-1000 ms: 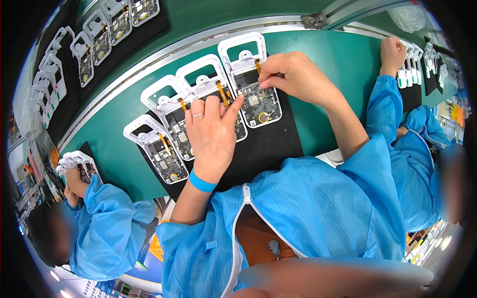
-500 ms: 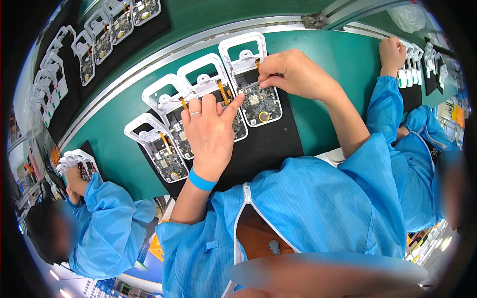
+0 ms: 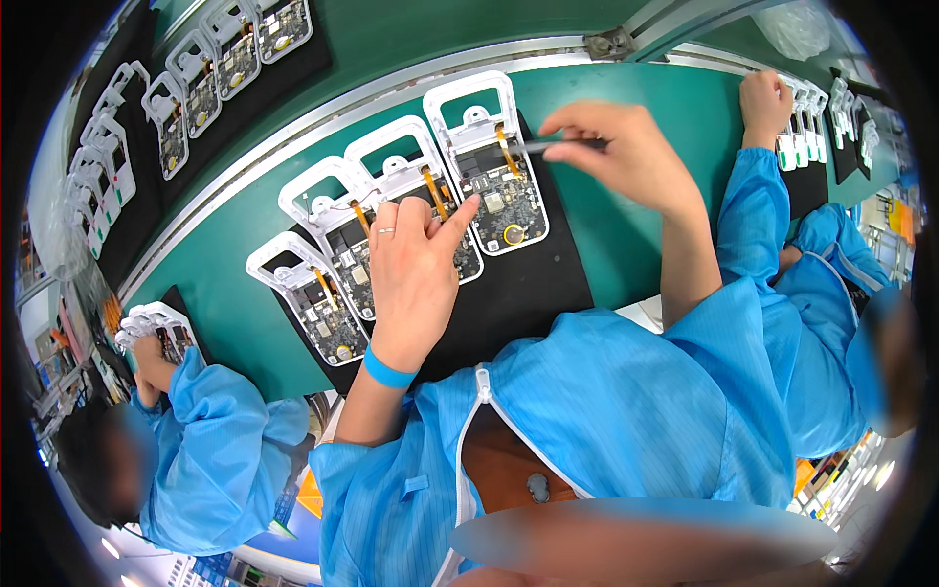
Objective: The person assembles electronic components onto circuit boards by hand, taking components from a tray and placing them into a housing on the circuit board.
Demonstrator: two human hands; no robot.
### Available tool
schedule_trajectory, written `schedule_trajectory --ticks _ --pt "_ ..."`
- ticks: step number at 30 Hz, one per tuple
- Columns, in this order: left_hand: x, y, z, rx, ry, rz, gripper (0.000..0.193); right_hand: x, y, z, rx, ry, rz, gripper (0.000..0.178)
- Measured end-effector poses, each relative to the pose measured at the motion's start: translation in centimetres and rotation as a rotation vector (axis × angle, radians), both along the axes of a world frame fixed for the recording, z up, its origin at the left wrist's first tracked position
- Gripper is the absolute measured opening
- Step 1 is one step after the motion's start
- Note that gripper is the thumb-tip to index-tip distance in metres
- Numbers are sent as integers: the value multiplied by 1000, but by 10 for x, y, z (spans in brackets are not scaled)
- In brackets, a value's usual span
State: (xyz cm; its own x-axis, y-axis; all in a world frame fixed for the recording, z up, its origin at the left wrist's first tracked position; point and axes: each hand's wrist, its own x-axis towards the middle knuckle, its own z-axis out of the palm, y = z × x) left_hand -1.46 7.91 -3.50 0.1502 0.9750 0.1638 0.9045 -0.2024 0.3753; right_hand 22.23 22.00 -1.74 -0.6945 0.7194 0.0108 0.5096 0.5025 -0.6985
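Note:
My right hand (image 3: pixel 636 157), blurred by motion, pinches a slim dark grey strip-like piece (image 3: pixel 536 147) between thumb and fingers. Its left end lies over the rightmost white device housing (image 3: pixel 469 88), near an orange flex cable (image 3: pixel 503 137). Inside that housing is a dark circuit board (image 3: pixel 499 205) with a round yellow-rimmed cell (image 3: pixel 514 235). My left hand (image 3: pixel 416 279) rests over the middle housing (image 3: pixel 391 132), index finger stretched to the rightmost board's left edge, other fingers bent. It appears to hold nothing. Further left stand two similar housings, one partly covered by my hand.
The housings lie on a black mat (image 3: pixel 528 293) over a green bench (image 3: pixel 626 235). A metal rail (image 3: pixel 362 93) runs behind, with more boards beyond it. Co-workers in blue sit left (image 3: pixel 205 450) and right (image 3: pixel 758 215), each with a hand at similar housings.
My right hand has moved right, away from the rightmost board, and the dark grey piece now shows in its fingers. My left hand stays nearly in place.

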Motion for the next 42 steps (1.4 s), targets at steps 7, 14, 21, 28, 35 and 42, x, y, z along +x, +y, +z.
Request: schedule_trajectory --ticks 7,14,21,28,35,42 --pt "15 21 20 57 -191 -80 34 22 -10 -13 -500 151 -365 19" --pt "23 45 52 -808 -1111 222 33 5 -16 -9 -526 159 -306 20" --pt "13 -32 102 -503 -1863 190 33 27 -12 16 -333 101 -218 18" --pt "-61 -201 33 106 -1670 707 22 26 -34 -4 -407 165 -270 20" --pt "-37 -425 -84 -727 -280 1135 24 19 -55 -13 -531 261 -311 20" --pt "-10 -215 35 -370 -722 686 16 11 -54 12 -468 75 -314 19"
